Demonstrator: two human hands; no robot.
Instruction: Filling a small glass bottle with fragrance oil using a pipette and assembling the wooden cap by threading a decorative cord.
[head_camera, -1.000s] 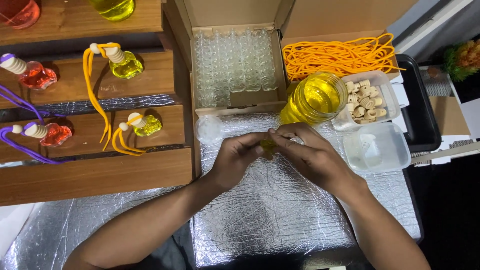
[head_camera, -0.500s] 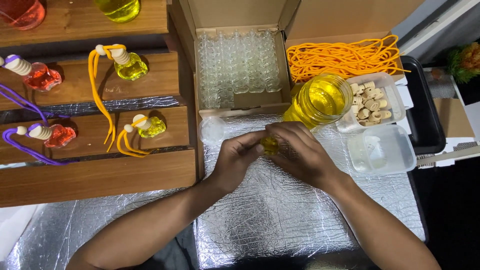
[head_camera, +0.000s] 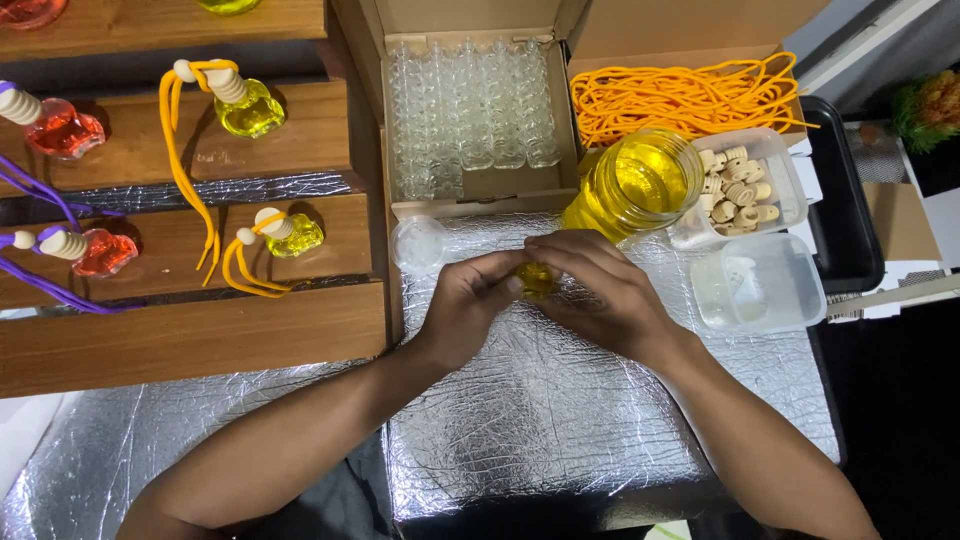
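1. Over the foil-covered table (head_camera: 560, 430), both hands met in the middle. The left hand (head_camera: 470, 305) and right hand (head_camera: 600, 290) were curled around a small bottle of yellow liquid (head_camera: 535, 277), fingers closed on it from both sides. Only a sliver of the bottle showed between the fingertips, so I couldn't tell whether a stopper was on it yet.

2. Just behind the hands stood a big glass jar of yellow liquid (head_camera: 640, 185), open at the top and still pretty full.

3. Beside the jar, a clear tub of wooden caps (head_camera: 740, 185) and a second clear tub (head_camera: 765, 285) that looked nearly empty, with something pale inside I couldn't make out.

4. Further back, a cardboard box of empty little glass bottles (head_camera: 475, 110), plenty of them, and next to it a heap of orange cords (head_camera: 680, 95).

5. A small clear lid or dish (head_camera: 418, 243) lay on the foil near the left hand.

6. Off to the left, on the wooden shelves (head_camera: 190, 330), finished ones were sitting: two yellow bottles with wooden caps and orange cords (head_camera: 250, 105) (head_camera: 285, 232), plus red ones with purple cords (head_camera: 65, 130) (head_camera: 90, 250).

7. My read on progress: a handful done and on display, one being worked on in the hands, and judging by the box of empties and the cord pile, most of the batch was still left.
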